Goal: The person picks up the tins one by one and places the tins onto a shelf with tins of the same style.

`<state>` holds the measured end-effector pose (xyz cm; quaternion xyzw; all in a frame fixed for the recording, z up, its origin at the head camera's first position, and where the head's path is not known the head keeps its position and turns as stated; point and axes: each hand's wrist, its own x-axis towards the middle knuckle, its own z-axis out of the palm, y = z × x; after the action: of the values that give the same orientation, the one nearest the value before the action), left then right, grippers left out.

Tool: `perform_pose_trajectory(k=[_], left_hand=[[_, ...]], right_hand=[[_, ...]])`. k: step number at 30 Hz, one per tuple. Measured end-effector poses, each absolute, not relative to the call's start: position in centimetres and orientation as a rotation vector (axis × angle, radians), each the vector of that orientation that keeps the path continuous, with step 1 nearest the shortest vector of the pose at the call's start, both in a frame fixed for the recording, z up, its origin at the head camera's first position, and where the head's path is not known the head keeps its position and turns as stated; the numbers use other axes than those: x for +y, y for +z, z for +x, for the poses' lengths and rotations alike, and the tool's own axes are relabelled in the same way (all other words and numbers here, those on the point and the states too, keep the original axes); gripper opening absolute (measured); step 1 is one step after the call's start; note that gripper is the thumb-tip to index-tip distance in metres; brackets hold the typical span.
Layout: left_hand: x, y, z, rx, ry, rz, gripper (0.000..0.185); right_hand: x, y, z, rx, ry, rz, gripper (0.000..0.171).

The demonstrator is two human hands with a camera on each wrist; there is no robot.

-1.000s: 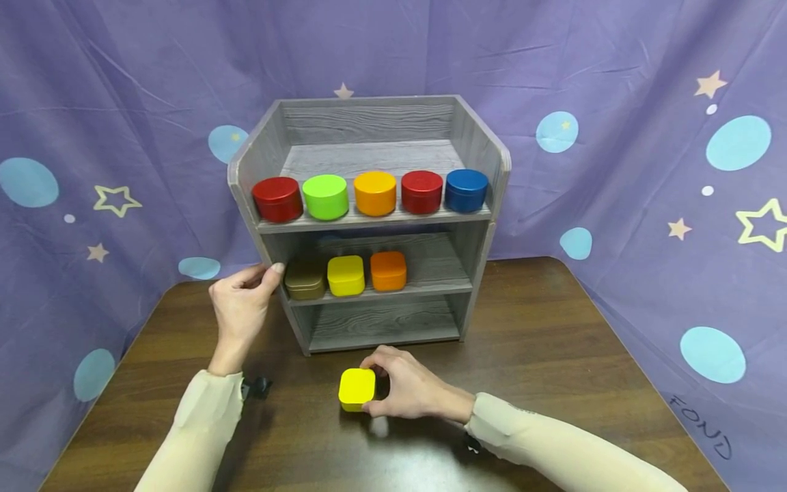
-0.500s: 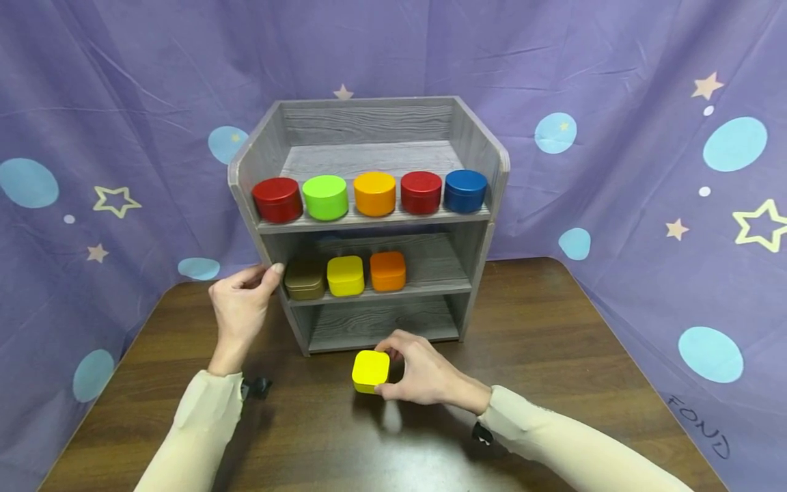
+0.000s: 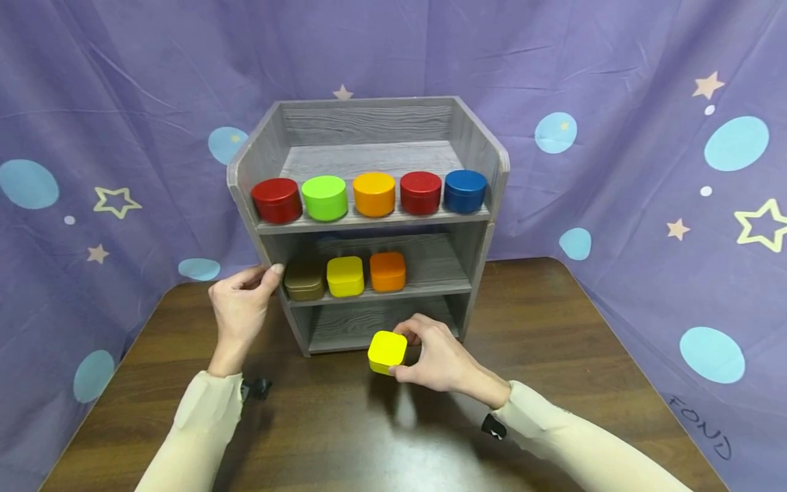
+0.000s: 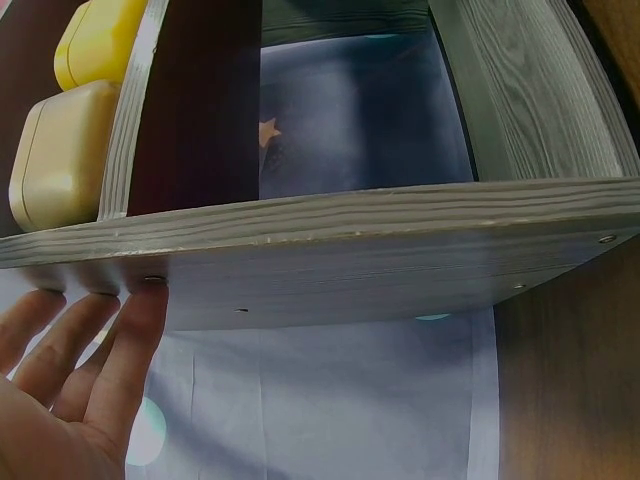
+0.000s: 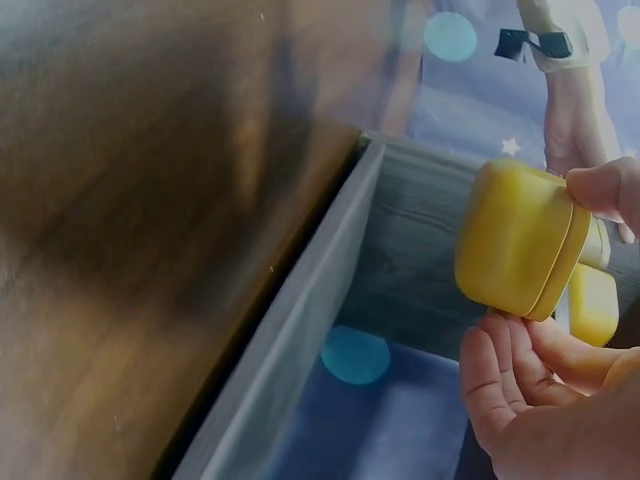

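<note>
In the head view my right hand (image 3: 439,359) pinches a bright yellow square tin (image 3: 387,350) with rounded corners, thumb on the near side and fingers on the far side. It overlaps the front of the lowest shelf opening. The right wrist view shows the lid seam on this yellow tin (image 5: 515,240). My left hand (image 3: 240,307) rests against the grey wooden shelf unit (image 3: 369,154) at its left side, thumb at the front edge. In the left wrist view its straight fingers (image 4: 130,350) touch the outer side panel.
A gold tin (image 3: 305,281), another yellow tin (image 3: 346,277) and an orange tin (image 3: 388,272) stand on the middle shelf. Several round tins, including a blue tin (image 3: 465,191), line the top shelf. A brown table (image 3: 541,342) lies beneath, a purple curtain (image 3: 615,61) behind.
My right hand has carried the yellow square tin forward and to the right, from low over the table toward the lowest shelf opening. The left hand has stayed at the shelf's side.
</note>
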<state>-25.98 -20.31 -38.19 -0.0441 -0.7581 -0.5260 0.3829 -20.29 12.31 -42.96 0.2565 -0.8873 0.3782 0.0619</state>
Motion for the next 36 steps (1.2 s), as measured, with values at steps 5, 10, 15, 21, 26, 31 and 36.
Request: perform_pose_trajectory(k=[5, 10, 15, 21, 26, 31, 36], left_hand=[[-20.3, -38.2, -26.1, -1.933, -1.341, -0.106, 0.019], [-20.2, -38.2, -26.0, -1.942, -1.340, -0.099, 0.019], [-20.2, -38.1, -25.9, -1.949, -1.345, -0.088, 0.018], [-20.2, -38.2, -26.0, -1.949, -1.336, -0.087, 0.018], [-20.2, -38.2, -26.0, -1.946, -1.338, -0.085, 0.018], [-20.2, -38.2, -26.0, -1.946, -1.345, -0.080, 0.019], [-20.2, -38.1, -25.9, -1.950, -1.338, -0.075, 0.020]], right_hand=[[13.0, -42.0, -20.3, -2.673, 1.147, 0.739, 0.048], [13.8, -40.7, -20.2, -2.660, 1.122, 0.674, 0.048], [14.6, -39.1, -20.3, -2.623, 1.100, 0.617, 0.048], [15.4, -37.9, -20.6, -2.591, 1.121, 0.558, 0.050], [15.8, -37.5, -20.9, -2.537, 1.129, 0.492, 0.050], [15.7, -37.4, -21.2, -2.473, 1.145, 0.411, 0.051], [15.5, -37.5, -21.4, -2.402, 1.143, 0.291, 0.053]])
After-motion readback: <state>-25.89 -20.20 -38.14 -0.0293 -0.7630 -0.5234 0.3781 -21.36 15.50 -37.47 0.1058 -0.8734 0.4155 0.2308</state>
